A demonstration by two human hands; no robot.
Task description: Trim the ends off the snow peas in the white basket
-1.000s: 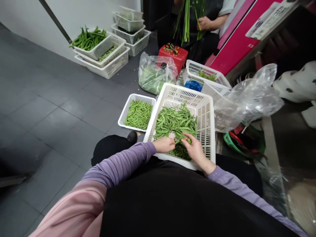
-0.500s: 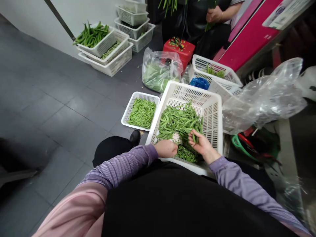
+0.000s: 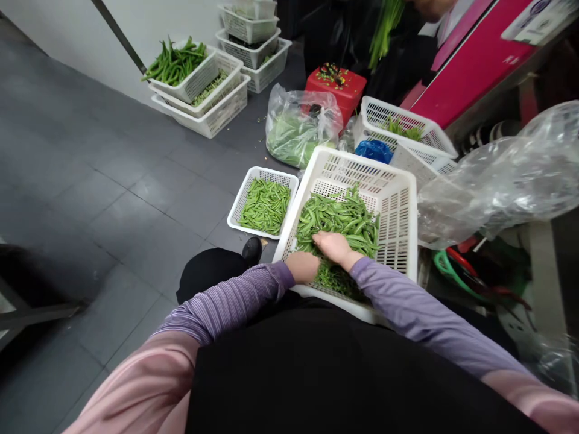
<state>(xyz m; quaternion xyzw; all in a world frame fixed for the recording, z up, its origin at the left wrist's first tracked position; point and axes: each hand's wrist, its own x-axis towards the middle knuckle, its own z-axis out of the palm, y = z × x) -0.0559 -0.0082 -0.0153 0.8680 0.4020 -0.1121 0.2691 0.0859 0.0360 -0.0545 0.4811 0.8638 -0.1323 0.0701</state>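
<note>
A large white plastic basket (image 3: 411,223) stands in front of me with a heap of green pea pods (image 3: 344,217) inside. Closer to me in it lies a darker pile of green trimmings (image 3: 337,280). My left hand (image 3: 303,267) is closed in a fist over the near left part of the basket; whatever it holds is hidden. Just beside it my right hand (image 3: 333,247) reaches across the pods, fingers pressed together and pointing left. Its fingertips are partly covered, so I cannot make out what they grip. A smaller white basket (image 3: 231,218) to the left holds more pods (image 3: 266,206).
Stacked white baskets (image 3: 226,114) with green peppers (image 3: 176,62) stand at the back left. A clear bag of greens (image 3: 294,132), a red bin (image 3: 350,87) and another white basket (image 3: 434,135) sit beyond. Clear plastic (image 3: 506,181) bulges on the right. A co-worker's hand (image 3: 432,9) shows above.
My right hand has moved left, from the right of the pods with a pod in its fingers to beside my left hand. The left hand stays closed. The co-worker's greens shifted.
</note>
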